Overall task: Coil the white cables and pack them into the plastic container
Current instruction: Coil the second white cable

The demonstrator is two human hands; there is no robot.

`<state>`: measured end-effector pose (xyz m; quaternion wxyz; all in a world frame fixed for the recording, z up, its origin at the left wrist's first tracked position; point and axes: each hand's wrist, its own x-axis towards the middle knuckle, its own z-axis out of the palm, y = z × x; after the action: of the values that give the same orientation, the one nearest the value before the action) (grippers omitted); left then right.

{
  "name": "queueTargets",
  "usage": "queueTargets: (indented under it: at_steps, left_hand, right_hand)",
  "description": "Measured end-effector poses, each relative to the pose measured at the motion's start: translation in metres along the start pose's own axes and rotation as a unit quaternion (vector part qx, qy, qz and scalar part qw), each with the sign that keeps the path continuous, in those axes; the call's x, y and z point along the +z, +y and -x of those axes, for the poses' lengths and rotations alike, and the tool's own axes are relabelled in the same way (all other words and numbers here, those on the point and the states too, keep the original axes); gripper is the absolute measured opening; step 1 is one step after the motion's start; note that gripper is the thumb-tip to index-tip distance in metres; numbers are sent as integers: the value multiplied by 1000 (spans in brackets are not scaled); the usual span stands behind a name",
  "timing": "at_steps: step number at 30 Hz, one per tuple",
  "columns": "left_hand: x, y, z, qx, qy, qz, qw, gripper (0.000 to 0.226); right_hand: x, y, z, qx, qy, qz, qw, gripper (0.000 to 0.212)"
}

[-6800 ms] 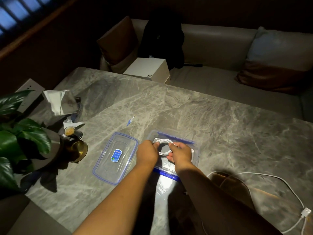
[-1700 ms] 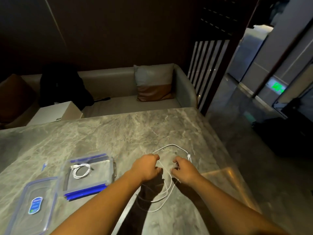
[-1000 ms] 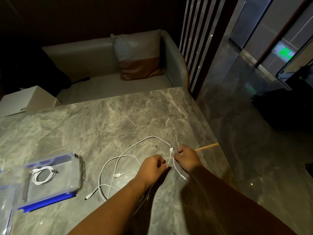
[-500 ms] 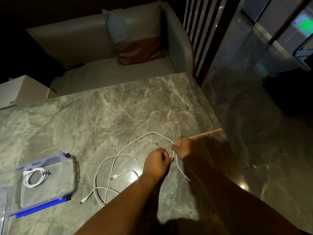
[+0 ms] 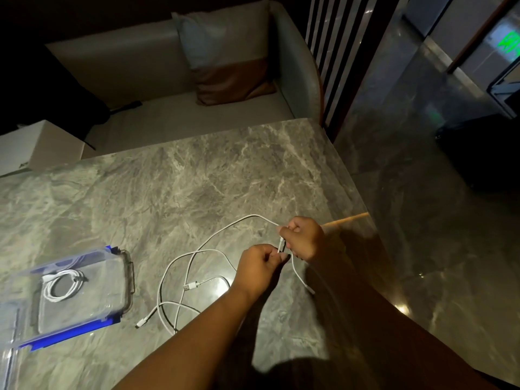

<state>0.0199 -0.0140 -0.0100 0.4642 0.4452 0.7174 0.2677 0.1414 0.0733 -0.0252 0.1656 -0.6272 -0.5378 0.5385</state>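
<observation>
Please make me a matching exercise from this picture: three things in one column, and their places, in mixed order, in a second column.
1. coiled white cable
2. loose white cable
3. grey and brown cushion

A. on the grey sofa
B. inside the clear plastic container
C. on the marble table, pinched by the left hand and the right hand

Pairs: 1-B, 2-C, 3-A

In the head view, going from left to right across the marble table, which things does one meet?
plastic container holding a coiled cable → loose white cable → left hand → right hand
</observation>
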Motion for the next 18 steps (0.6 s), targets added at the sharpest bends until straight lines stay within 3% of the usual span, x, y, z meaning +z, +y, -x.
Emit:
queueTargets:
  at_steps: [7,11,14,18]
  left_hand:
    - [-24,19,17,41,39,-23,998,30]
    - [-41,34,36,4,32,154,988,25]
    - [-53,48,48,-17,50,273,961,13]
    - [-71,58,60,-52,81,392,915,19]
  right_hand:
    - [-12,-24,38,-47,1,-21,999,20]
    - [-13,-43,63,-71,12,-56,996,20]
    - [-10,-55,83,-75,10,-84,994,22]
    - [3,-68,112,-81,-1,-120,989,25]
